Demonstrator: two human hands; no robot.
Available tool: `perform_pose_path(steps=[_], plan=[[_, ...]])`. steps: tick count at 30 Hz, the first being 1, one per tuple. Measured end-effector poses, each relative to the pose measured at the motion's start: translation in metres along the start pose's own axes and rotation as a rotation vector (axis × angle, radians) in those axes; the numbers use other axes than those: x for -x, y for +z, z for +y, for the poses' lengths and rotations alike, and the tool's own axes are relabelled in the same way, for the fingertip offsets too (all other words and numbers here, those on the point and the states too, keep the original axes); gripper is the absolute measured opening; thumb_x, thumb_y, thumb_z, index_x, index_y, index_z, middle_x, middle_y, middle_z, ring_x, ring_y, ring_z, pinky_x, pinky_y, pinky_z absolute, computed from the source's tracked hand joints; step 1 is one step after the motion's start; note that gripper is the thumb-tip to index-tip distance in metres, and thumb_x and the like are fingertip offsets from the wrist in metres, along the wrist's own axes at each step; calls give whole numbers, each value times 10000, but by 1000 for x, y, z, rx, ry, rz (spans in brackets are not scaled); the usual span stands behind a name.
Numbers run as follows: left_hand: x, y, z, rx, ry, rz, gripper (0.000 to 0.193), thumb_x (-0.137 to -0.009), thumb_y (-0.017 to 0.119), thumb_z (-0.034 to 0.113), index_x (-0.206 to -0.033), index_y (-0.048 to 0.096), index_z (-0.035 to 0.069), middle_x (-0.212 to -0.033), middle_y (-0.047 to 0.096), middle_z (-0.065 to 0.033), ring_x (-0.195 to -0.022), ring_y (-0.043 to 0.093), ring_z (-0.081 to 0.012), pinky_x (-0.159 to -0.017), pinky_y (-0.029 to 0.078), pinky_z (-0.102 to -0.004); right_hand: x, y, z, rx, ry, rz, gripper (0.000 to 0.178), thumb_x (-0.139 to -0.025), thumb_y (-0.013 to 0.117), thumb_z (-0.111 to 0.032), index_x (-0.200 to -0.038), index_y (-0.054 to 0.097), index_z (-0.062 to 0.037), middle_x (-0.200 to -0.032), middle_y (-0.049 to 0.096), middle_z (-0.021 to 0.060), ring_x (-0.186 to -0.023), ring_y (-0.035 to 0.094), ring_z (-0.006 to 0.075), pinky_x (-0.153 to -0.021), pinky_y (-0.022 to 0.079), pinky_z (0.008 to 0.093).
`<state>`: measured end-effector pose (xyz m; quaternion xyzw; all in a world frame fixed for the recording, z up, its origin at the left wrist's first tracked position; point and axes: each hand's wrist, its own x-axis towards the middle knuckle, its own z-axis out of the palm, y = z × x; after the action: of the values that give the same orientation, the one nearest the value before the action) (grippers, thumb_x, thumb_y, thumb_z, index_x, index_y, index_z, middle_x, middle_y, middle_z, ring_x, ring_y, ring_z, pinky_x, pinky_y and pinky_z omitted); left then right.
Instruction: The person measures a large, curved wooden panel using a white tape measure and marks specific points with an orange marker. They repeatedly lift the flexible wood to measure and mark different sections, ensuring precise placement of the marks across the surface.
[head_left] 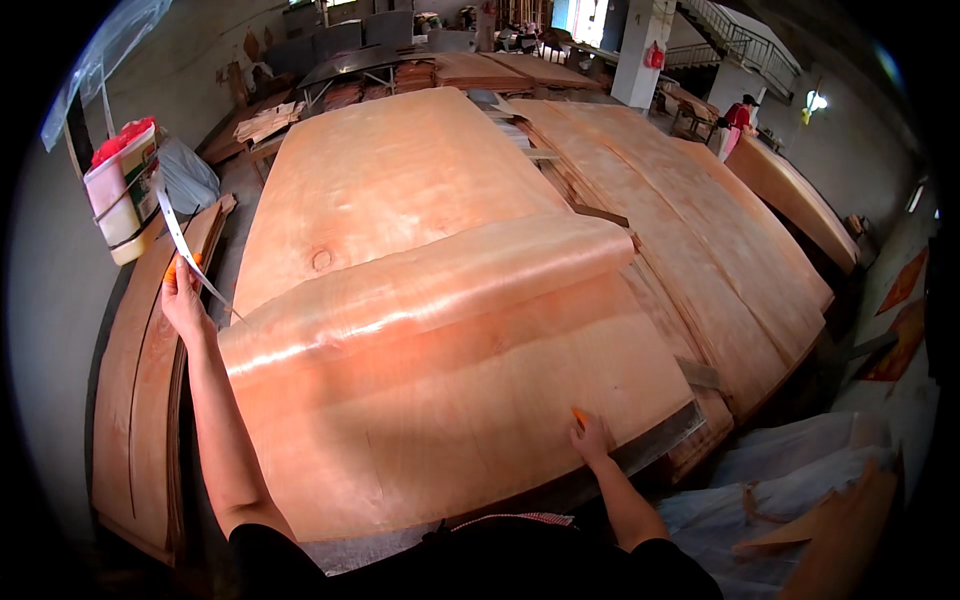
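Note:
A wide sheet of pale orange-brown wood veneer (420,430) lies in front of me, with a curled, rolled-over band (440,285) across its middle. My left hand (184,302) is raised at the sheet's left side, its fingers closed on a narrow white strip (175,232). The strip's lower end reaches the left edge of the veneer. Orange shows at those fingertips. My right hand (592,438) rests low over the sheet near its right front corner, fingers drawn together. An orange tip shows there; whether it is held or worn on a finger, I cannot tell.
At left, a white container (125,190) with a red top hangs above stacked boards (150,400). More veneer sheets (680,230) lie to the right. Plastic sheeting (790,480) covers the lower right. A person in red (738,122) stands far right, near a pillar (645,55).

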<state>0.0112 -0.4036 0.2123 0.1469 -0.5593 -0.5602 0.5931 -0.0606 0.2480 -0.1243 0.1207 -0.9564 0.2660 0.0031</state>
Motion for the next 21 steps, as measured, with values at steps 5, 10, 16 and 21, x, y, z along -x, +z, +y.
perform_pose_path(steps=[5, 10, 16, 21], plan=[[2, 10, 4, 6, 10, -65, 219, -881, 562, 248, -964, 584, 47, -830, 628, -47, -685, 521, -52, -629, 411, -174, 31, 10, 5, -29, 21, 69, 408, -760, 581, -204, -1155, 552, -106, -1023, 566, 145, -1002, 490, 309, -914, 340, 426], [10, 31, 5, 66, -77, -31, 152, -889, 521, 178, -858, 571, 38, -682, 517, 18, -593, 443, -38, -579, 372, -173, 46, 15, 2, -154, 18, 56, 382, -741, 588, -186, -1115, 583, -108, -880, 596, 136, -860, 546, 308, -796, 423, 403], [-40, 5, -48, 457, -534, 231, 117, -841, 519, 153, -839, 563, 45, -652, 542, -19, -475, 485, -78, -512, 433, -205, 34, 10, -45, -316, -44, -13, 362, -748, 583, -175, -1101, 598, -99, -750, 602, 130, -654, 573, 238, -632, 460, 342], [-11, 31, -64, 311, -604, 385, 109, -843, 535, 143, -862, 563, 40, -658, 560, -27, -448, 477, -81, -506, 437, -192, 32, -4, -61, -385, 18, -142, 344, -771, 568, -174, -1098, 597, -70, -825, 622, 136, -721, 595, 182, -664, 470, 290]])
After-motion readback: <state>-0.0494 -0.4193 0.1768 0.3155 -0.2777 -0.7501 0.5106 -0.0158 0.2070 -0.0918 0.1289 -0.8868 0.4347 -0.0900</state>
